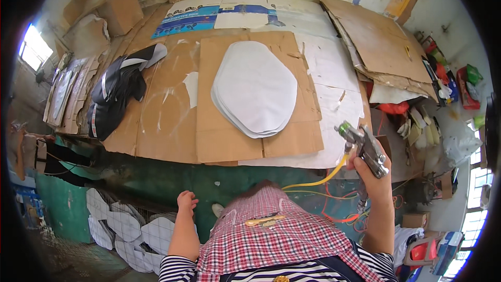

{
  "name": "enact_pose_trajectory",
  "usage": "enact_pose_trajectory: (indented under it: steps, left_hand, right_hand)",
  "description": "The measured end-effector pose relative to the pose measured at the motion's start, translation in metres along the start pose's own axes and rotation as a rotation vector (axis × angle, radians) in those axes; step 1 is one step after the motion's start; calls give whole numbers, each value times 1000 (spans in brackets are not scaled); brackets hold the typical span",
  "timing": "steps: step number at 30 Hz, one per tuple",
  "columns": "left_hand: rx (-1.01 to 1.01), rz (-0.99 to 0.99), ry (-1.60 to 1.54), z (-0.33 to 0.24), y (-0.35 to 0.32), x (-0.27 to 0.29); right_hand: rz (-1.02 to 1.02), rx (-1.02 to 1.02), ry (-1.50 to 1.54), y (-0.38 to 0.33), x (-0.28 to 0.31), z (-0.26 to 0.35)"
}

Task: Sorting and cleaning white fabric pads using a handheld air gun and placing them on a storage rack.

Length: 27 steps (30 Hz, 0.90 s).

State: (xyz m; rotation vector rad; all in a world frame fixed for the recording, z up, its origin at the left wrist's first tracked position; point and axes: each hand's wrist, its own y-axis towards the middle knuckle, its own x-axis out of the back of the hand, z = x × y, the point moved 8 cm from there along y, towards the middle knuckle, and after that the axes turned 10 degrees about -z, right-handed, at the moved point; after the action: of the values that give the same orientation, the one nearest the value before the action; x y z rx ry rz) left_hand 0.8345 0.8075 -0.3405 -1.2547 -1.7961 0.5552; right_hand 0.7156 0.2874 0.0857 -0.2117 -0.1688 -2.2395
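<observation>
My right hand (381, 178) grips a metal spray gun (369, 152), raised at the right front corner of the table. A yellow hose (318, 180) runs from the gun down toward the floor. On a brown cardboard sheet (229, 149) in the middle of the table lies a stack of white, rounded, many-sided panels (255, 86), their edges slightly fanned at the lower left. Beside my body, below the table's front edge, my left hand (187, 201) hangs with its fingers curled and nothing visible in them.
Dark clothing (119, 86) lies at the table's left. Stacked cardboard sheets (381, 42) fill the right side. More pale panels (125, 227) sit in a wire rack at lower left. Orange and yellow hoses (334, 210) coil on the green floor at right.
</observation>
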Motion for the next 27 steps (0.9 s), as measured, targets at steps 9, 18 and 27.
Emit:
enact_pose_trajectory:
  steps: [9,18,27]
  left_hand:
    - [291,-97,-42,82,12,40]
    - [137,-106,-78,30,7,44]
    - [-28,-98,-67,-34,3,19]
  right_hand:
    - [212,-140,50,-31,-8,-16]
    - [172,-88,-31,-27,9,-7]
    - [221,-15,62,-20,-1,-8]
